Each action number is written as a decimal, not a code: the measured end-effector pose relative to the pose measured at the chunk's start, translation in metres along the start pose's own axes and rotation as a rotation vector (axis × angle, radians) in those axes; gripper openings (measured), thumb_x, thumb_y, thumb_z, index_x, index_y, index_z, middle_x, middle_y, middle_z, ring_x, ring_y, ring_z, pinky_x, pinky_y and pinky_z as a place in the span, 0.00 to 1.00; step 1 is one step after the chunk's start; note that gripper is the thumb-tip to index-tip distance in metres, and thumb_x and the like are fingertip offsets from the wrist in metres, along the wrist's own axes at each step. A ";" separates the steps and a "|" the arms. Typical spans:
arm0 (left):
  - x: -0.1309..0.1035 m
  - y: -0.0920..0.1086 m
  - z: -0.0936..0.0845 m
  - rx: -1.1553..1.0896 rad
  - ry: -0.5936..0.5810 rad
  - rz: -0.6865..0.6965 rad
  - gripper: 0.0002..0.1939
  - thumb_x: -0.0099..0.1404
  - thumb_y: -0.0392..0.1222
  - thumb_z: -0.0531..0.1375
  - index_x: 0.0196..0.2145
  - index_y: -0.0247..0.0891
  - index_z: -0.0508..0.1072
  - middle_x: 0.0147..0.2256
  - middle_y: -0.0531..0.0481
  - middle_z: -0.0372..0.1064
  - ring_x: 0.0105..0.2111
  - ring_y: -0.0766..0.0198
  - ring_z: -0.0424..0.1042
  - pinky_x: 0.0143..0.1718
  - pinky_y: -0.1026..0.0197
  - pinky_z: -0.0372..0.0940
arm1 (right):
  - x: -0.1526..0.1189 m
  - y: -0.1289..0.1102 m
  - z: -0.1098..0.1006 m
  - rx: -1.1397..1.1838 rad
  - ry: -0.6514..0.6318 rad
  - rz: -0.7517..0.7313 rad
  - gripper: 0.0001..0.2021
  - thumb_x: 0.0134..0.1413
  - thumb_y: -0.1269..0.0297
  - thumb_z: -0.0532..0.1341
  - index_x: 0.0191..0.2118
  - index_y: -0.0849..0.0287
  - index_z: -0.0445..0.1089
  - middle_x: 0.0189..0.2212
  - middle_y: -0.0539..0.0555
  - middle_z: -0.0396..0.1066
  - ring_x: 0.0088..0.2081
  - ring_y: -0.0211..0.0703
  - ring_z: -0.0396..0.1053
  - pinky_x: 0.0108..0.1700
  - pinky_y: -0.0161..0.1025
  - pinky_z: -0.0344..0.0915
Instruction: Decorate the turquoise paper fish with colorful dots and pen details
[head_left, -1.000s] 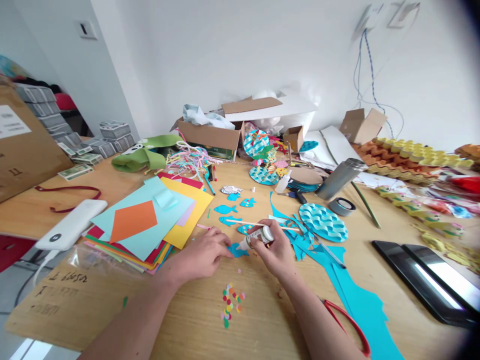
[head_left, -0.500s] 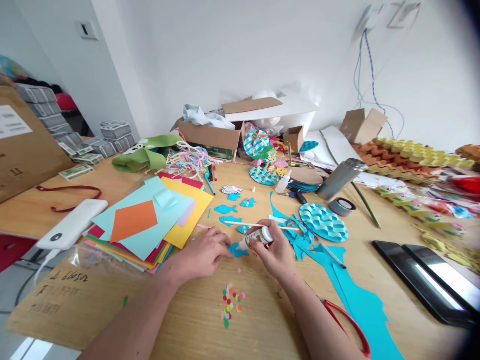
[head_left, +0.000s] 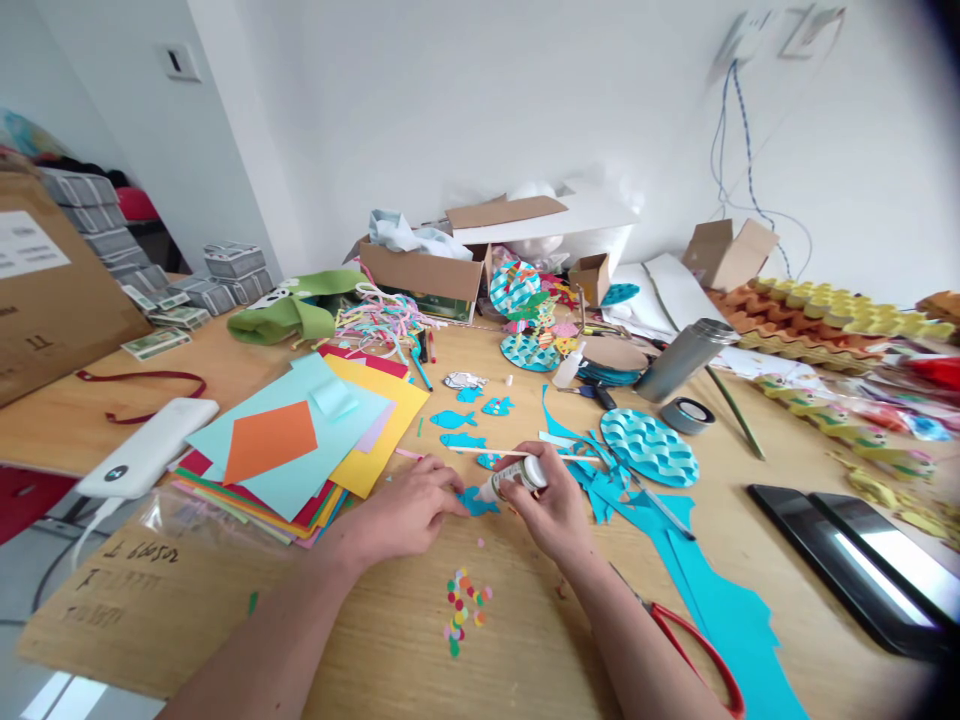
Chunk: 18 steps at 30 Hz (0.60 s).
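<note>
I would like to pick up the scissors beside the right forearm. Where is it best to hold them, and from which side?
Probably by the red handle, coming from the right: its open curve faces the near edge of the view, the thin blades point away, and the right forearm crowds the left side.

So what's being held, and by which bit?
Right hand: a white bottle by its body, seemingly a stick midway too. Left hand touches a blue fish.

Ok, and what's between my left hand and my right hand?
The head view shows a blue paper fish between your left hand and right hand, plus the tip of the white bottle your right hand holds.
</note>
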<state>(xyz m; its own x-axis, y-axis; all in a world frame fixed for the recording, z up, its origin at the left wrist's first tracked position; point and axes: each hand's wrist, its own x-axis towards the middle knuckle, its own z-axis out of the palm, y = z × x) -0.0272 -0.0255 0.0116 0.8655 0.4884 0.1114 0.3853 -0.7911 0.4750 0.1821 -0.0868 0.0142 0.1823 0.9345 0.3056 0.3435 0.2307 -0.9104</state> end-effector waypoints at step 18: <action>0.001 -0.001 0.001 -0.001 0.001 0.005 0.20 0.63 0.25 0.57 0.45 0.45 0.80 0.48 0.48 0.72 0.54 0.54 0.65 0.58 0.48 0.61 | -0.002 0.002 0.000 0.027 -0.013 -0.013 0.09 0.52 0.65 0.62 0.40 0.53 0.64 0.32 0.50 0.76 0.27 0.38 0.69 0.27 0.34 0.66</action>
<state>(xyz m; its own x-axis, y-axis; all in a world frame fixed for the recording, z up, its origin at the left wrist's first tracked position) -0.0266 -0.0250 0.0105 0.8671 0.4847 0.1148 0.3806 -0.7934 0.4751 0.1825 -0.0883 0.0122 0.1662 0.9346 0.3145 0.3207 0.2504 -0.9135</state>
